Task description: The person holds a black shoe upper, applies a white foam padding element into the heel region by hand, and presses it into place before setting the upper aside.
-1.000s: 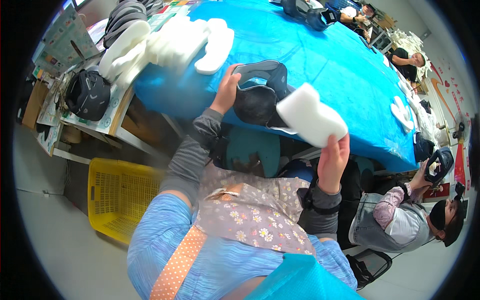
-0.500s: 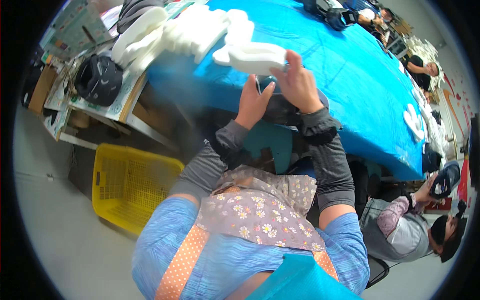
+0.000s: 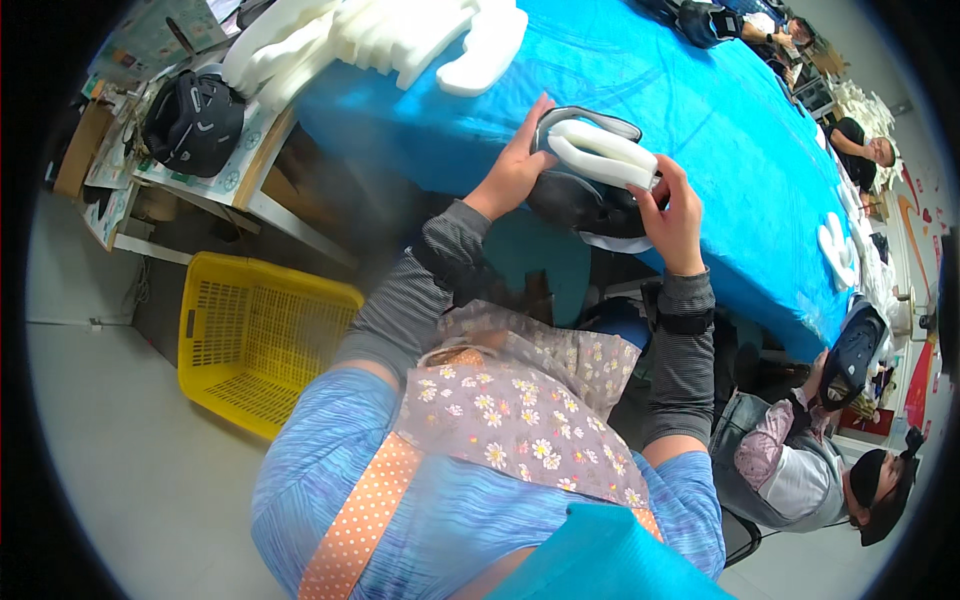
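Observation:
A looped white foam piece (image 3: pixel 612 168) with a long slot rests over the open mouth of a black padded, shell-like item (image 3: pixel 563 203) at the near edge of the blue table. My left hand (image 3: pixel 508 178) grips the item's left rim, thumb inside and fingers outside. At the right end of the foam, my right hand (image 3: pixel 678 218) pinches it between thumb and fingers. How deep the foam sits in the item cannot be told.
More white foam pieces (image 3: pixel 400 35) are heaped at the far left of the blue-covered table (image 3: pixel 730 190). A black padded item (image 3: pixel 195 125) sits on a side table, with a yellow basket (image 3: pixel 270 345) below. At the right, a person (image 3: pixel 800 460) handles a similar dark item (image 3: pixel 855 350).
The foam piece has come down and toward me, from above the table onto the black item. My right hand moved right and nearer; my left hand now holds the item's rim.

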{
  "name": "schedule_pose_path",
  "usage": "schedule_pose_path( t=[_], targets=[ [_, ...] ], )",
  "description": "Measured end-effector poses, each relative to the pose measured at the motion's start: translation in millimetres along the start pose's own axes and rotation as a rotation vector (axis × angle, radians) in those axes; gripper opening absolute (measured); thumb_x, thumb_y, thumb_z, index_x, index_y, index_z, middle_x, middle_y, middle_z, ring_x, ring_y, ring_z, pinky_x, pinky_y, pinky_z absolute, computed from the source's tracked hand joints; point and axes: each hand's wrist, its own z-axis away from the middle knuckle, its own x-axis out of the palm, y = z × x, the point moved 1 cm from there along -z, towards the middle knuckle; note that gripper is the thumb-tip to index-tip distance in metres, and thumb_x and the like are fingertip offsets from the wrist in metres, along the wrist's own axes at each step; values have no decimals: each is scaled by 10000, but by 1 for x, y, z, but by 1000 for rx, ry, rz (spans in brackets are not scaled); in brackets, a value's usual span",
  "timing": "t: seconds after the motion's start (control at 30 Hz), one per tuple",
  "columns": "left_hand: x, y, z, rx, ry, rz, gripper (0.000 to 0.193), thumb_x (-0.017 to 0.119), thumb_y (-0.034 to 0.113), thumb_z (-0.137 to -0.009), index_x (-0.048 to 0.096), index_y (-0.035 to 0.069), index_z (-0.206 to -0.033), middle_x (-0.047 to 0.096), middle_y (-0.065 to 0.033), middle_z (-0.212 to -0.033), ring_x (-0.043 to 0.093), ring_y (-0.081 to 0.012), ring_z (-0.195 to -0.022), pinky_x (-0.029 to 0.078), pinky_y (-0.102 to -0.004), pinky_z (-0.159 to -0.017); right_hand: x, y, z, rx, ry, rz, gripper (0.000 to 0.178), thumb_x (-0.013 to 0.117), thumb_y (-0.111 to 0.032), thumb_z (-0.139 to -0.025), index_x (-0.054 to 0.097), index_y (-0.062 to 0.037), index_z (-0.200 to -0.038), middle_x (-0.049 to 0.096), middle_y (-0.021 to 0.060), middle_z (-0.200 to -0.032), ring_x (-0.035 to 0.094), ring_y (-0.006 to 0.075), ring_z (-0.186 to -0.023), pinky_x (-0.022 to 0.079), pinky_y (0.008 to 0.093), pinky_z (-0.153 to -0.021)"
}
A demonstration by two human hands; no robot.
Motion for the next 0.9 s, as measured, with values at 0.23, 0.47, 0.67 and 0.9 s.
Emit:
schedule_pose_path(
  t=[0.23,0.47,0.67,0.9],
  targets=[
    [0,10,1,-59,-87,104,798,475,-37,-867,173,115,-1590,277,-103,-1591,272,-232,-1452,221,-328,-1187,3,-10,-5,5,10,54,455,803,-177,-793,616,-51,-1188,633,94,-753,542,179,-516,434,305,-508],
    [0,13,4,-89,-93,196,812,469,-43,-852,174,121,-1590,261,-104,-1597,274,-229,-1452,230,-331,-1183,7,-12,-4,-13,4,68,450,807,-190,-787,622,-57,-1175,635,102,-754,545,186,-498,432,307,-501],
    [0,13,5,-90,-90,220,807,460,-40,-854,172,120,-1591,259,-96,-1601,273,-232,-1452,228,-329,-1184,9,-14,-3,-12,17,73,454,805,-194,-792,615,-52,-1179,638,103,-762,532,189,-492,432,309,-504],
    [-3,5,0,-69,-76,199,784,454,-21,-866,180,112,-1588,296,-108,-1573,294,-227,-1435,240,-319,-1175,11,-1,-1,-4,33,26,447,790,-161,-816,597,-44,-1203,603,71,-705,504,158,-485,399,292,-478]
  ],
)
